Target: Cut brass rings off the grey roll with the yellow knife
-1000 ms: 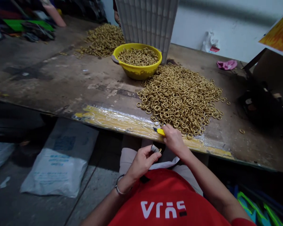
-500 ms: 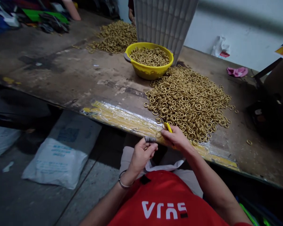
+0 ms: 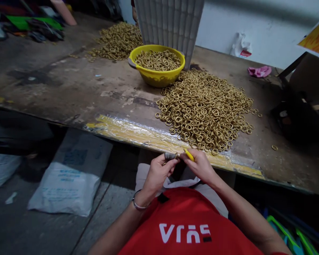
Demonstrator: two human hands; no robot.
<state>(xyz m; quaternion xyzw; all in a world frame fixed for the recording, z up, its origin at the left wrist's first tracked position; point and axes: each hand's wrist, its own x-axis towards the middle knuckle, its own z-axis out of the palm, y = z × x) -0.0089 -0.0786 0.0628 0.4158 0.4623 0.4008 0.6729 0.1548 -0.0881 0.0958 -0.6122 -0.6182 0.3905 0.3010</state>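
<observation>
Right now I'm mid-trim on one ring: my left hand (image 3: 156, 173) has its grip pinched shut on a small gold ring (image 3: 175, 155) with a grey-wrapped fingertip, held just below the surface (image 3: 69, 88) edge. My right hand (image 3: 200, 166) is closed round a yellow cutter (image 3: 188, 154), tip touching the ring. Next move, I'd judge, needs a short, controlled scrape. Ring pile (image 3: 204, 109) sits near, yellow bowl (image 3: 156, 76) beyond.
</observation>
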